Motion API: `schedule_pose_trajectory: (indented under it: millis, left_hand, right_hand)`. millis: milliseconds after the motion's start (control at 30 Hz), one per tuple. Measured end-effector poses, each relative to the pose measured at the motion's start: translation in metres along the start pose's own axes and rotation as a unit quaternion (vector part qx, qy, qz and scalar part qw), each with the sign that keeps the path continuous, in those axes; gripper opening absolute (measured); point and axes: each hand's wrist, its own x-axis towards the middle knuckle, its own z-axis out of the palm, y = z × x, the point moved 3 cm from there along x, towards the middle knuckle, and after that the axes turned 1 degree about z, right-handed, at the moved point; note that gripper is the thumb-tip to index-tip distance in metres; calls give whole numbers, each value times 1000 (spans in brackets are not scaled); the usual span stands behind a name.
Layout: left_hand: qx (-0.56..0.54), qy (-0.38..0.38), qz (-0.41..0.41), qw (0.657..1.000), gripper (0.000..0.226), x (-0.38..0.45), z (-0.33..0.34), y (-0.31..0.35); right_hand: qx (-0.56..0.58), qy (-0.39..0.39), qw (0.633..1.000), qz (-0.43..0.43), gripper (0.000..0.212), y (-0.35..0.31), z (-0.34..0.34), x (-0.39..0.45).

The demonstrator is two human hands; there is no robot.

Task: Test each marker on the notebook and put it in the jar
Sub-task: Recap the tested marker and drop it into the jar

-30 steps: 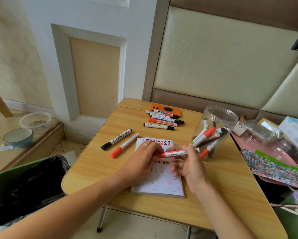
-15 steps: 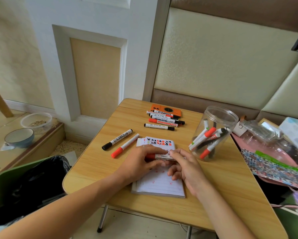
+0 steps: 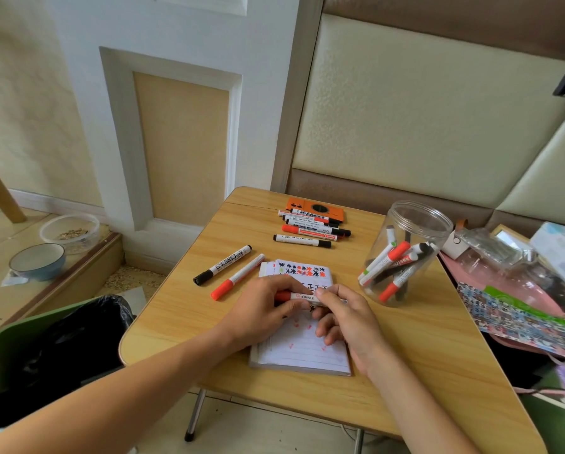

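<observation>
Your left hand [image 3: 261,314] and right hand [image 3: 346,317] meet over the notebook [image 3: 302,347], both pinching one red marker [image 3: 299,296] that lies level between them. Your left fingers curl round its red-capped end; your right thumb and forefinger grip the white barrel, and the other right fingers rest curled on the page. Whether the cap is on or partly off you cannot tell, since your fingers hide the joint.

The notebook lies open on the table [image 3: 438,339], its lined page bearing small red marks, with black and red scribbles on the folded-back sheets at its far edge. Just left of it lie a black marker [image 3: 222,265] and a red-capped marker [image 3: 236,277], side by side and slanted. Further back, a cluster of markers [image 3: 310,227] lies beside and partly on an orange case [image 3: 315,208]. To your right of the notebook stands the clear jar [image 3: 405,253], open-topped, holding several red and black markers leaning inside it. Beyond the table's right edge sits a pile of clutter [image 3: 520,290]; to the left, a green bin [image 3: 45,348] with a black liner.
</observation>
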Motion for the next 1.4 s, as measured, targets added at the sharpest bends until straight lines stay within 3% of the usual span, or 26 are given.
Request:
schedule_pose_trajectory:
  millis: [267, 400, 467, 567, 700, 800, 867, 967, 1067, 1167, 1267, 1400]
  left_hand:
    - [-12, -14, -14, 1000, 12, 0, 1, -5]
    - [-20, -28, -31, 999, 18, 1, 3, -5]
    - [-16, -29, -31, 999, 25, 2, 5, -4]
    - [-23, -24, -57, 998, 25, 1, 7, -2]
    - [63, -2, -63, 996, 18, 2, 10, -5]
    - [171, -15, -47, 984, 21, 3, 12, -11]
    - [187, -31, -51, 981, 27, 2, 13, -11]
    - [191, -34, -73, 978, 27, 2, 13, -9]
    - [203, -8, -87, 975, 23, 1, 12, -7]
    - [210, 9, -97, 973, 20, 0, 12, -4]
    - [215, 19, -102, 971, 18, 0, 11, -3]
    - [201, 14, -115, 973, 18, 1, 9, -4]
  right_hand:
    - [-21, 8, 1000, -6, 21, 0, 2, -4]
    - [17, 13, 1000, -8, 10, -9, -1, -6]
    - [18, 31, 998, -45, 6, -21, -5, -6]
    - [-26, 75, 985, -156, 18, -56, -17, -9]
    - [-110, 212, 914, -327, 16, -117, -48, -19]
    - [-176, 347, 820, -420, 19, -157, -73, -29]
    - [-215, 400, 768, -451, 24, -175, -87, -30]
    - [-290, 418, 755, -414, 28, -182, -101, -17]
    - [-361, 376, 796, -306, 25, -171, -107, 6]
    - [-446, 283, 821, -217, 16, -153, -106, 25]
    - [-577, 215, 773, -156, 31, -140, -99, 29]
    - [-640, 186, 732, -140, 45, -139, -91, 27]
